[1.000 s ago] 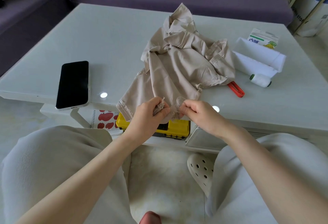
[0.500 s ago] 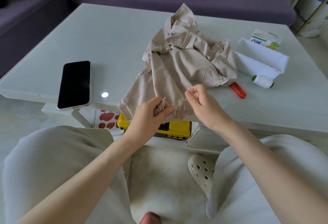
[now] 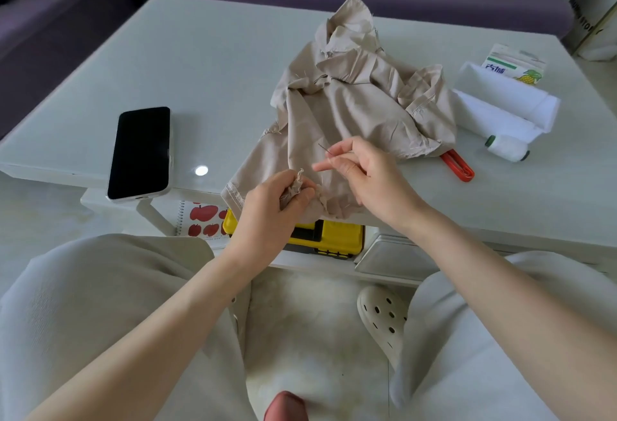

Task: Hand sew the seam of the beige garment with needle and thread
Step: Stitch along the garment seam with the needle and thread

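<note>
two hands (image 3: 272,208) work at the desk (image 3: 200,63) edge: left pinches the beige garment (image 3: 347,110) seam, right (image 3: 362,168) grips the needle (image 3: 324,149) above it, seemingly pulling thread; next, re-enter the seam.

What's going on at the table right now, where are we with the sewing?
A person seated at the white table is mid-stitch on the beige garment. The left hand pinches a bunched bit of its near edge at the table's front. The right hand is raised just above the cloth, holding the needle between its fingertips. The thread itself is too fine to make out. A white thread spool, a red tool and a phone lie untouched.
</note>
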Action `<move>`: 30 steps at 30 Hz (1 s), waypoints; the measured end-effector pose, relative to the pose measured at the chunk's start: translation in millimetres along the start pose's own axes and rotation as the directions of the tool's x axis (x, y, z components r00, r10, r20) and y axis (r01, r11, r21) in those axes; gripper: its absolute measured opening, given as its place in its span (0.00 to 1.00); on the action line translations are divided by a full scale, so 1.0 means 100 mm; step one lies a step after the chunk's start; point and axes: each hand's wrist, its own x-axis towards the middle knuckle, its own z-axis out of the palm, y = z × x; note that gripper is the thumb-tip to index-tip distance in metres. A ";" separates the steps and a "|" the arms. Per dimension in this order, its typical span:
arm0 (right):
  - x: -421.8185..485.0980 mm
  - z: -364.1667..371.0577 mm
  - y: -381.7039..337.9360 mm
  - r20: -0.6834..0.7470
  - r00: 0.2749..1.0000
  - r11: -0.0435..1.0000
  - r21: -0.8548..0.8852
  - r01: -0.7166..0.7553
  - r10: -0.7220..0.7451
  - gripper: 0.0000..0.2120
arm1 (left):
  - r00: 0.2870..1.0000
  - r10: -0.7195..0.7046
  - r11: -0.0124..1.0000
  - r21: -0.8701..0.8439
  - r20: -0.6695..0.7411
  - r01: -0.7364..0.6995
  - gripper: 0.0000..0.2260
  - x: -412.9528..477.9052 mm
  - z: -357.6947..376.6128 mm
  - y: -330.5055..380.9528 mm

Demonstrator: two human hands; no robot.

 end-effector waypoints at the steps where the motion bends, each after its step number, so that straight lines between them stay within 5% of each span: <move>1: 0.01 0.02 -0.01 0.025 1.000 1.000 0.006 -0.009 0.009 0.04 | 1.000 -0.001 1.000 -0.006 -0.002 0.001 0.04 0.00 0.00 0.00; 17: -0.06 0.15 0.03 0.103 0.980 0.981 0.068 -0.180 0.173 0.06 | 0.994 -0.049 0.998 0.024 -0.099 0.052 0.05 0.06 -0.03 -0.01; 30: -0.10 0.05 0.03 0.139 0.979 0.989 -0.007 -0.147 0.147 0.12 | 0.996 -0.060 0.998 0.028 -0.066 0.062 0.06 0.05 -0.06 -0.01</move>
